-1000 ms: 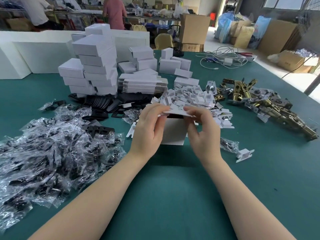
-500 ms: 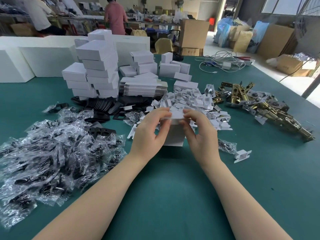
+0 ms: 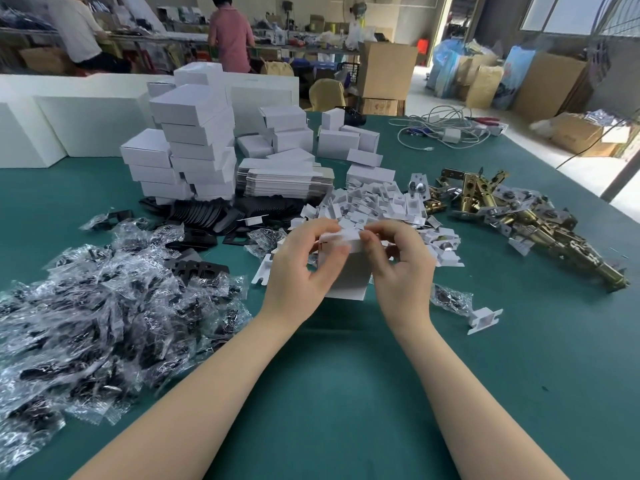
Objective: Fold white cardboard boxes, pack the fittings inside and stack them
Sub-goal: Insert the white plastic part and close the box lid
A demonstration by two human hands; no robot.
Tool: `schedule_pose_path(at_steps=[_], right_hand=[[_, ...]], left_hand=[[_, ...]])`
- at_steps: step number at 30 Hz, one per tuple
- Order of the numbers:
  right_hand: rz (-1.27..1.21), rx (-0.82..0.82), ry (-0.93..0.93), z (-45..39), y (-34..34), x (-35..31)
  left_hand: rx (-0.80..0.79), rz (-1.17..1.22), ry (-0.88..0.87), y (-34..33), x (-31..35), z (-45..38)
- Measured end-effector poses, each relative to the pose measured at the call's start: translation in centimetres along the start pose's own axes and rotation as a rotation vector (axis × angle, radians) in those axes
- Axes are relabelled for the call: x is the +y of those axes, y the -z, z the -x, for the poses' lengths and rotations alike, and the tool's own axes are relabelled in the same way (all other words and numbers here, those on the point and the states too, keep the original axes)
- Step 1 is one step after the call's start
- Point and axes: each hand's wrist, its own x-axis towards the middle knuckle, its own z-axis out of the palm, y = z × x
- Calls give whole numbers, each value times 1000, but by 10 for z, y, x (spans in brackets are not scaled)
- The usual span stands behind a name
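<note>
Top flap on the white box [image 3: 346,271] now folded nearly flat vs a second ago, left hand [image 3: 299,268] and right hand [image 3: 398,265] pinching it down, so closure almost done, stacking next.

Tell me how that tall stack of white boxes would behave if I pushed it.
The stack would probably topple: its boxes sit staggered and skewed. They look like light cardboard, so likely slide easily on the green table.

Box [image 3: 348,278] top (contents too) hidden.
</note>
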Motion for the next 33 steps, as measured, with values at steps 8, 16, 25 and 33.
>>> schedule_pose_path(at_steps=[8,16,25,33], right_hand=[[181,-183,146,12,13,13],[172,-175,163,9,15,7],[-25,-144,-15,0,13,7],[-78,-99,-35,1,6,3]], left_hand=[[-53,-92,-99,3,-11,7],[-64,-55,-36,5,-3,8],[-70,28,56,4,4,5],[26,103,121,0,7,0]])
